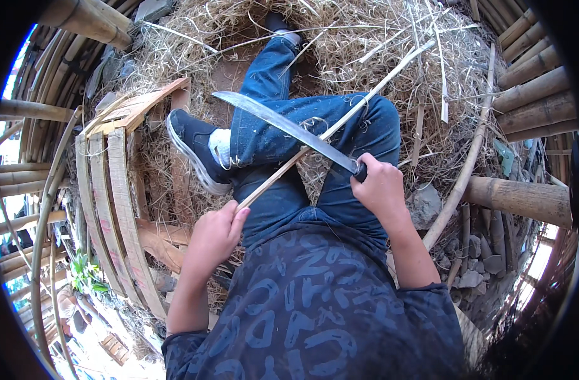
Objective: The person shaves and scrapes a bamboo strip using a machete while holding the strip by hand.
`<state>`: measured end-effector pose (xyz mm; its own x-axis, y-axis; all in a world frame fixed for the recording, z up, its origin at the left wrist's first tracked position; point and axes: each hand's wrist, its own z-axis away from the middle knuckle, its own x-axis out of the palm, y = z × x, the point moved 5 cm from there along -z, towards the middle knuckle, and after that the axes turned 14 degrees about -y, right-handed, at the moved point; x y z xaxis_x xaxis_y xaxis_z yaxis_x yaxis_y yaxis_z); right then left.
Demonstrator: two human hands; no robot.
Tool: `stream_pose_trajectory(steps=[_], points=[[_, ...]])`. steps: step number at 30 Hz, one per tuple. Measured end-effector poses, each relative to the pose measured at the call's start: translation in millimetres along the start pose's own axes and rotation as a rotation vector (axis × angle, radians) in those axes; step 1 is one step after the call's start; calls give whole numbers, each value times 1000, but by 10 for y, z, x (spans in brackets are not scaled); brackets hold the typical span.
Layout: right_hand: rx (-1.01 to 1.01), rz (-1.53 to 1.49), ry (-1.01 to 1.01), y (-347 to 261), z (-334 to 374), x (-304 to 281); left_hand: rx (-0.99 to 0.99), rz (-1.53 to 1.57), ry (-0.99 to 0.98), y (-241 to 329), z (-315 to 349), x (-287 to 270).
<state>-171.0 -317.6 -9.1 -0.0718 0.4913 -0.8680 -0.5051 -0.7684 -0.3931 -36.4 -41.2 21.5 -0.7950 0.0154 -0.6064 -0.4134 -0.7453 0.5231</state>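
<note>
My left hand (215, 235) is closed around the near end of a long, pale bamboo strip (273, 177). The strip slants up and to the right across my lap and over my bent knee, its far end above the shavings. In my right hand (379, 189) is the dark handle of a machete (280, 125). Its long, slightly curved blade points up and to the left and crosses the strip near its middle, seemingly touching it. Most of the handle is hidden by my fingers. Bits of shaving cling to my jeans (264, 142).
Curly bamboo shavings (359, 57) cover the ground around my legs. A wooden slatted crate (118, 190) stands at the left. Bamboo poles (533, 95) form walls on both sides, and a thin curved pole (470, 158) lies at the right. Grey stones (426, 206) sit beside my right arm.
</note>
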Motion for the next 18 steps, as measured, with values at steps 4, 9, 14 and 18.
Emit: stream_pose_trajectory(steps=[4,9,14,18], points=[[-14,-86,-51,-134,60,47,-110,-31,-13,-103,215,-251],[-75,-198,-82,-266,105,151,-176,33,14,-256,412,-388],[-101,-197,-55,-350,86,149,34,270,-108,-395,414,-273],[-124,-263,-52,-446,111,145,126,507,-334,-241,341,-188]])
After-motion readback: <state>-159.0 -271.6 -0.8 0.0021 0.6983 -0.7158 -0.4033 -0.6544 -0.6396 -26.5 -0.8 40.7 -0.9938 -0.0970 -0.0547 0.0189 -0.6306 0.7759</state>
